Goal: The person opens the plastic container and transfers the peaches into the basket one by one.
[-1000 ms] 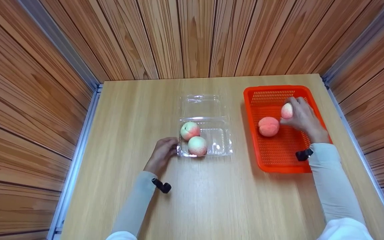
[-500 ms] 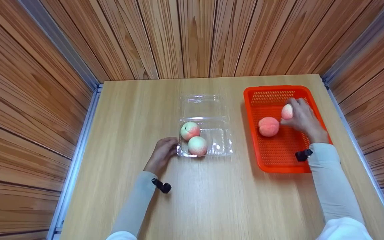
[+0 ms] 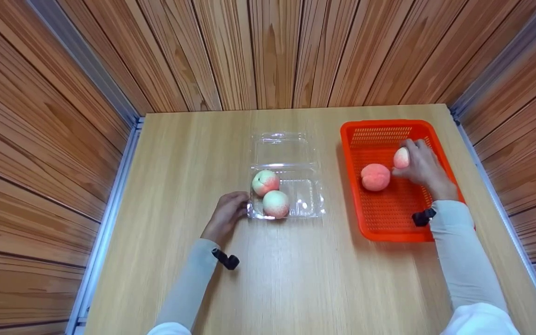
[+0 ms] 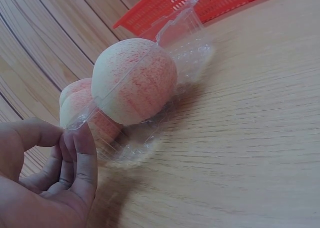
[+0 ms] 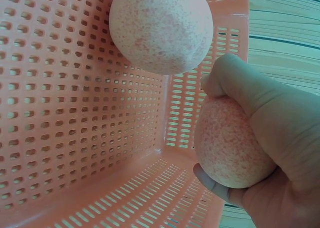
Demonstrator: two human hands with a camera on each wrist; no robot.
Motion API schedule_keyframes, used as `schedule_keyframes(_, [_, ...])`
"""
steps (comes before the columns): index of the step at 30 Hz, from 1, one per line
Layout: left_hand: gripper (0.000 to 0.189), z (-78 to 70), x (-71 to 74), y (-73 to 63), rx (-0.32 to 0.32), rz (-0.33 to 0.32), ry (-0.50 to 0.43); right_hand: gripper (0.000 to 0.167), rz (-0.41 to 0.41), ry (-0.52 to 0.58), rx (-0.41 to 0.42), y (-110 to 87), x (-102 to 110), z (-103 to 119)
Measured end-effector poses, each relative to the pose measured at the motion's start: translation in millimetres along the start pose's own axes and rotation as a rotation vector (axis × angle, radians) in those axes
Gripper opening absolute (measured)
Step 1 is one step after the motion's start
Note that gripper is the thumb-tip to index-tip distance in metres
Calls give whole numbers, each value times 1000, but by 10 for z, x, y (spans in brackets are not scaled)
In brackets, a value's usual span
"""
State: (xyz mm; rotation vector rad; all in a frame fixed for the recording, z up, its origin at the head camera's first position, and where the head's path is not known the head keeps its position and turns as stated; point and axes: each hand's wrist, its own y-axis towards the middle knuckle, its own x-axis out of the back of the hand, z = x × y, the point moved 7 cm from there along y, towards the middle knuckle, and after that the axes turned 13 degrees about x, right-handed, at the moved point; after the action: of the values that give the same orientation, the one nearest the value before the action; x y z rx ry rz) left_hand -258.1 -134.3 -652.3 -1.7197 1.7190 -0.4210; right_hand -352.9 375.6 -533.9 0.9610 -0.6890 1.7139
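My left hand pinches the near left corner of an open clear plastic clamshell box; thumb and fingertip meet on its rim in the left wrist view. Two pale green and pink peaches, one behind and one in front, sit in the box's left half. On the right, my right hand grips another peach inside the orange basket, thumb and fingers curled round its sides. A redder peach lies in the basket just left of that hand.
The clamshell's clear lid lies folded back toward the far edge of the wooden table. Wood-plank walls stand behind and on both sides. The basket's raised rim runs under my right wrist.
My right hand and its peach have shifted very slightly toward me within the basket. The left hand, the clamshell and its peaches stay where they were.
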Motion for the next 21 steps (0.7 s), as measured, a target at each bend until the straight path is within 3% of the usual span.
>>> schedule_keyframes(9, [22, -5, -2, 18, -10, -27, -8, 70, -15, -21, 23, 12, -15, -26])
schedule_keyframes(21, [23, 9, -3, 30, -1, -28, -26, 73, 27, -12, -15, -1, -65, -97])
